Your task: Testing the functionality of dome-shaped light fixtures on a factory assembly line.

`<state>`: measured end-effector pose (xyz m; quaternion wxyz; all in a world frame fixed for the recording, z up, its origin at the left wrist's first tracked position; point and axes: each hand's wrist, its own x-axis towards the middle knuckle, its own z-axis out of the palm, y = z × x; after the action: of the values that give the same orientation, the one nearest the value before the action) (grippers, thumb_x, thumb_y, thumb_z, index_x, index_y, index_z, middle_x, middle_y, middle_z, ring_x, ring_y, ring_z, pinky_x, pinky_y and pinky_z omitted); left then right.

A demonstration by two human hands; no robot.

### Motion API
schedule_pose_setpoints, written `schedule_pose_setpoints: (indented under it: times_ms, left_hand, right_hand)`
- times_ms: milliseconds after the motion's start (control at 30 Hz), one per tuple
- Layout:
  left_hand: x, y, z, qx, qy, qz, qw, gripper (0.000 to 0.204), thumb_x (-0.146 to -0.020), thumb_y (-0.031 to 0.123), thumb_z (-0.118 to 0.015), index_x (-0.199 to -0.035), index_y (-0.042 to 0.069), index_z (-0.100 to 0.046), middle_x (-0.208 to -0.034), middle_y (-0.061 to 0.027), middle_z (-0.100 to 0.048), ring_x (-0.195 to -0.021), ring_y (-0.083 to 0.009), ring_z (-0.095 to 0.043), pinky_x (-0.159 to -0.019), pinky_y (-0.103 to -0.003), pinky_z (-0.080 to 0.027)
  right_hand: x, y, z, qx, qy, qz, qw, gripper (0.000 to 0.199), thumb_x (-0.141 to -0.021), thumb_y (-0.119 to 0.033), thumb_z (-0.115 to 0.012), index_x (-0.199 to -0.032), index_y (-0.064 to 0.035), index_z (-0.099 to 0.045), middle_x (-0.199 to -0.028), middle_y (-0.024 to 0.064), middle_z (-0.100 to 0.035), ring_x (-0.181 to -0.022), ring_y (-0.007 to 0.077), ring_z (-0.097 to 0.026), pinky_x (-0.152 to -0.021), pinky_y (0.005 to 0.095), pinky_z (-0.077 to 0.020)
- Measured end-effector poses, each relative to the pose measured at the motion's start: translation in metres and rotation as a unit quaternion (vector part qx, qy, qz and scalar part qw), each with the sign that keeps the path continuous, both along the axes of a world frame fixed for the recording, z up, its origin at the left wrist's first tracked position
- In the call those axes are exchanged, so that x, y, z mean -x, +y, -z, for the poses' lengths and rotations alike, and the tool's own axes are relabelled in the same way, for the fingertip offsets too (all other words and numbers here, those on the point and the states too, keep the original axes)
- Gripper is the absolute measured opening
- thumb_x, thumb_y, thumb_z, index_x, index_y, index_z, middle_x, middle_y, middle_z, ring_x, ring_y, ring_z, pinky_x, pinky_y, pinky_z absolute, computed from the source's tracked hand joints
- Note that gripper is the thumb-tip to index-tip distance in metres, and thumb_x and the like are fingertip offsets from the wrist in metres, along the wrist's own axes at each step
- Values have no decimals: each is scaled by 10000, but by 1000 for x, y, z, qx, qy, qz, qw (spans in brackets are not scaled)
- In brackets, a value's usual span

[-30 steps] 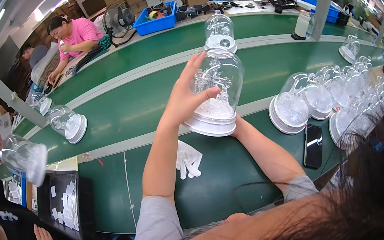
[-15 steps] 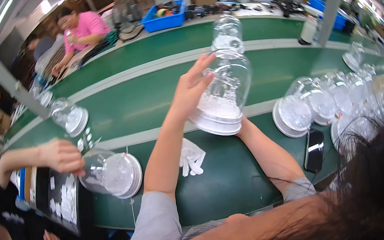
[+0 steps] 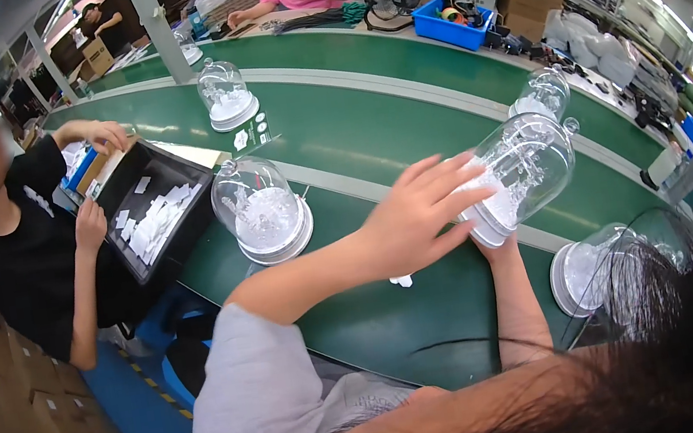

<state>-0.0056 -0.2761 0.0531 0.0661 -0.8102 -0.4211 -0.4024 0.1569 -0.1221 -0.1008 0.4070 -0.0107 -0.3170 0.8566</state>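
Observation:
A clear dome point(image 3: 535, 161) with a white round base and glittery clear shapes inside is held up in front of me, tilted with its knob to the upper right. My right hand point(image 3: 500, 253) grips the base from below, most of its fingers hidden behind it. Beside the base, my left hand point(image 3: 423, 218) is open with fingers spread, overlapping the base's left edge; whether it touches cannot be made out. On the bench to the left stands another dome point(image 3: 260, 207) on a white base. A bit of white cloth point(image 3: 402, 281) shows under my left forearm.
A black tray point(image 3: 153, 209) of white pieces lies at the left, with a co-worker in black point(image 3: 30, 228) reaching past it. Further domes stand at the far left point(image 3: 226, 95), back right point(image 3: 539, 98) and right point(image 3: 592, 269). A blue bin point(image 3: 450, 23) sits across the green bench.
The view has swung left. The held dome has tipped further to the right, and my left hand has come down from its upper side to its base. The co-worker's hand has left the nearby dome.

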Motion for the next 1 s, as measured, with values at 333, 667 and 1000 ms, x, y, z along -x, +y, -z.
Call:
schedule_pose_setpoints:
  times_ms: [333,667,1000]
  left_hand:
    - [123,0,170,195,573,-518,605,353,-902,222,-469,-1134,2,-619,-1123,-156,-622,-1179,-399,-510,-1040,-631,-241]
    - [147,-5,160,282,570,-391,666,311,-851,195,-494,-1044,-22,-605,-947,-202,-654,-877,-343,-639,-908,-546,-378]
    - [101,-49,91,-43,246,-258,933,167,-753,152,-599,-898,70,-601,-1069,-141,-635,-1076,-271,-582,-915,-452,-448]
  right_hand:
    - [-11,12,25,54,27,-2,998,451,-963,-303,-450,-1344,-61,-461,-1355,107,-505,-1237,286,-489,-1088,418,-371]
    - [-11,3,24,186,25,45,981,366,-939,-333,-458,-1183,-84,-570,-1175,81,-621,-1084,292,-588,-908,436,-496]
    - [-16,18,44,194,19,55,979,366,-947,-339,-443,-1191,-97,-567,-1198,84,-606,-1087,302,-582,-898,447,-495]
